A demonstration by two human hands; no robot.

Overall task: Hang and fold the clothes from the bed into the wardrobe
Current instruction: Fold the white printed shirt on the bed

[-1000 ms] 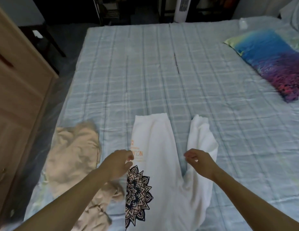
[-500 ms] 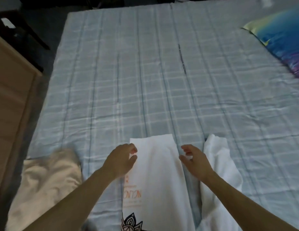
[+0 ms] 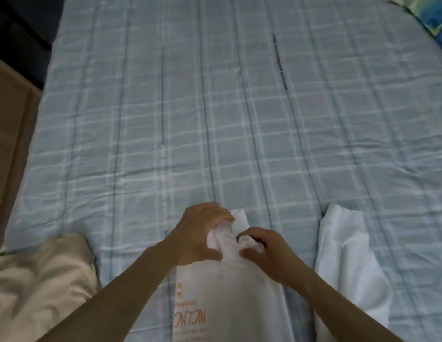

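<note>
Hands now closed: your left hand (image 3: 200,233) and right hand (image 3: 266,253) have pinched the white garment (image 3: 229,292) hem at 12 o'clock, folding begins.

Beige garment (image 3: 39,280) cut off left

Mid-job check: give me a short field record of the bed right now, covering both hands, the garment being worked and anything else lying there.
surface: blue plaid bedsheet
garment in work: white printed garment, lying flat
left hand: grips the garment's far end
right hand: pinches bunched fabric beside it
other clothes: crumpled beige garment at left
far right: colourful blue pillow
wardrobe: wooden panel at left edge
</note>
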